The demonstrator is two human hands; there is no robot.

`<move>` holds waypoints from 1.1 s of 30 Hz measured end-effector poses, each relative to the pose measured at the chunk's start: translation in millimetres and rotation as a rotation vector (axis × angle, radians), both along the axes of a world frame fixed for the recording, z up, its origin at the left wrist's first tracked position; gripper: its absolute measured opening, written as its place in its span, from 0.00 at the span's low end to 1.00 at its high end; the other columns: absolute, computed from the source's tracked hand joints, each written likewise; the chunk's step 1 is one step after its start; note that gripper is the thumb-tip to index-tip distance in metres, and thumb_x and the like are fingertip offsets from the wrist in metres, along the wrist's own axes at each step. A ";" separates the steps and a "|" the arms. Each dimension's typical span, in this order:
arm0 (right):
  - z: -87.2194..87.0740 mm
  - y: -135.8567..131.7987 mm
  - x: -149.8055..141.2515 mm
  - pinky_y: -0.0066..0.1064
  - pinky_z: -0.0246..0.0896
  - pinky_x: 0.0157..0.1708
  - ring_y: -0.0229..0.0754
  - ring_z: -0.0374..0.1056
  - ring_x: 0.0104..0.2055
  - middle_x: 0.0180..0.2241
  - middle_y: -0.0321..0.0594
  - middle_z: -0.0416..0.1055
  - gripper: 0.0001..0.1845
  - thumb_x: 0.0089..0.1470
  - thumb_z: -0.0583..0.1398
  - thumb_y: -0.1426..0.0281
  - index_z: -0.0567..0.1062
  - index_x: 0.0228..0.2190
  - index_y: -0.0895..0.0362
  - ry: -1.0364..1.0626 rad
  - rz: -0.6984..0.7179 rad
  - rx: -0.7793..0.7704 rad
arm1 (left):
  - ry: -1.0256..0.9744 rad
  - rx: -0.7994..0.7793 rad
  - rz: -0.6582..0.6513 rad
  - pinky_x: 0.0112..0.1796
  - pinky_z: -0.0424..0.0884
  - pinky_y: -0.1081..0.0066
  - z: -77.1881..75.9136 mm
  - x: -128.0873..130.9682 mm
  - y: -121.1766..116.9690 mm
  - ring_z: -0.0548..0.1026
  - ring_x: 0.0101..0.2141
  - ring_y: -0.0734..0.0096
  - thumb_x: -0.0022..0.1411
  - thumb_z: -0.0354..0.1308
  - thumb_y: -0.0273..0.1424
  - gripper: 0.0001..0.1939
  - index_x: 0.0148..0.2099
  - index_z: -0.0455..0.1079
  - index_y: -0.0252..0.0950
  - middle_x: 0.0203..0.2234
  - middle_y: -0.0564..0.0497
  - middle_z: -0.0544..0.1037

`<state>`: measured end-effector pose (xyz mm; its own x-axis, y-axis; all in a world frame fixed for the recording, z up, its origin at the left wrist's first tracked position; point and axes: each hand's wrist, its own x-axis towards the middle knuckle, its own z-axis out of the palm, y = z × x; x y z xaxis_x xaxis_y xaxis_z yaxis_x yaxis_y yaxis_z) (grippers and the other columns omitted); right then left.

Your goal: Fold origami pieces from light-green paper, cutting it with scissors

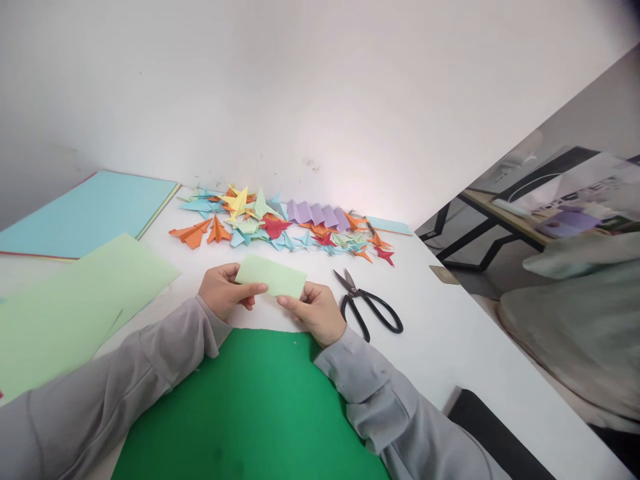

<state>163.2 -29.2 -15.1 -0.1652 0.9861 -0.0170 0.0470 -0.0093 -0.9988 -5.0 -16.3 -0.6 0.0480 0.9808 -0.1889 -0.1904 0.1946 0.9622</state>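
Note:
A small light-green rectangle of paper is held up between both hands, just beyond the far edge of a green sheet. My left hand pinches its left end, thumb lying across the near face. At the right end, my right hand grips the lower corner between thumb and fingers. Fingers behind the paper are partly hidden. Black-handled scissors lie on the white table to the right of my right hand, blades slightly apart.
Folded paper planes and cranes in several colours line the wall, with a pleated purple paper among them. Large light-green sheets and a blue sheet stack lie left. A black flat object rests near right. Another person's sleeve shows beyond the table.

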 end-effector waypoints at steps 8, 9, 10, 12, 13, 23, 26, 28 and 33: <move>-3.7 2.1 3.9 0.22 0.44 0.13 0.28 0.52 0.12 0.10 0.30 0.63 0.20 0.36 0.65 0.57 0.65 0.15 0.59 0.005 0.015 -0.055 | -0.079 -0.084 0.118 0.14 0.68 0.79 3.7 0.9 0.3 0.70 0.13 0.76 0.36 0.68 0.32 0.15 0.22 0.66 0.30 0.12 0.51 0.73; -4.2 2.4 4.0 0.22 0.44 0.13 0.28 0.52 0.12 0.10 0.31 0.63 0.20 0.36 0.65 0.57 0.65 0.14 0.59 0.004 0.013 -0.050 | -0.087 -0.095 0.126 0.15 0.69 0.79 3.6 1.0 0.5 0.71 0.13 0.76 0.39 0.67 0.32 0.14 0.23 0.66 0.30 0.12 0.50 0.74; -4.8 2.8 4.0 0.22 0.44 0.13 0.28 0.52 0.12 0.10 0.31 0.63 0.20 0.36 0.65 0.57 0.65 0.14 0.59 0.002 0.008 -0.041 | -0.093 -0.106 0.131 0.16 0.69 0.79 3.4 1.1 0.6 0.72 0.14 0.75 0.41 0.65 0.32 0.13 0.24 0.66 0.29 0.13 0.50 0.74; -5.4 3.2 3.6 0.22 0.43 0.13 0.28 0.51 0.12 0.10 0.30 0.62 0.20 0.36 0.65 0.57 0.64 0.14 0.58 -0.001 -0.006 -0.022 | -0.099 -0.116 0.134 0.17 0.71 0.79 3.1 1.7 0.6 0.73 0.16 0.74 0.47 0.62 0.32 0.10 0.25 0.66 0.29 0.13 0.49 0.74; -5.5 3.3 3.3 0.22 0.43 0.13 0.27 0.51 0.12 0.09 0.30 0.62 0.20 0.37 0.65 0.58 0.64 0.14 0.58 -0.002 -0.011 -0.018 | -0.102 -0.116 0.138 0.17 0.71 0.79 3.0 2.0 0.6 0.73 0.16 0.73 0.49 0.60 0.31 0.09 0.26 0.66 0.29 0.13 0.49 0.75; -4.6 2.7 2.8 0.22 0.41 0.13 0.27 0.50 0.11 0.08 0.27 0.59 0.20 0.34 0.66 0.60 0.63 0.14 0.59 0.031 -0.006 -0.024 | -0.136 -0.032 0.049 0.17 0.72 0.74 1.9 0.4 -1.6 0.75 0.18 0.67 0.43 0.63 0.45 0.23 0.30 0.66 0.28 0.15 0.48 0.75; -6.9 5.2 4.4 0.22 0.42 0.13 0.27 0.51 0.12 0.09 0.27 0.59 0.18 0.32 0.68 0.63 0.64 0.14 0.59 0.090 -0.022 -0.008 | -0.173 0.057 0.001 0.19 0.74 0.70 -1.3 -2.2 -2.8 0.76 0.22 0.63 0.34 0.67 0.44 0.31 0.37 0.67 0.27 0.21 0.48 0.77; -7.7 6.5 5.5 0.22 0.42 0.13 0.27 0.51 0.11 0.09 0.26 0.59 0.18 0.31 0.68 0.65 0.64 0.13 0.59 0.126 -0.025 -0.011 | -0.199 0.084 -0.026 0.20 0.75 0.69 -3.5 -4.0 -2.4 0.77 0.24 0.62 0.34 0.66 0.46 0.31 0.36 0.68 0.27 0.24 0.47 0.77; -6.4 5.6 6.1 0.22 0.44 0.14 0.27 0.51 0.12 0.09 0.27 0.60 0.17 0.31 0.68 0.67 0.65 0.13 0.59 0.160 -0.020 -0.013 | -0.152 0.061 -0.116 0.22 0.75 0.70 -3.0 -5.3 -2.5 0.77 0.25 0.63 0.34 0.68 0.42 0.26 0.34 0.71 0.28 0.23 0.47 0.77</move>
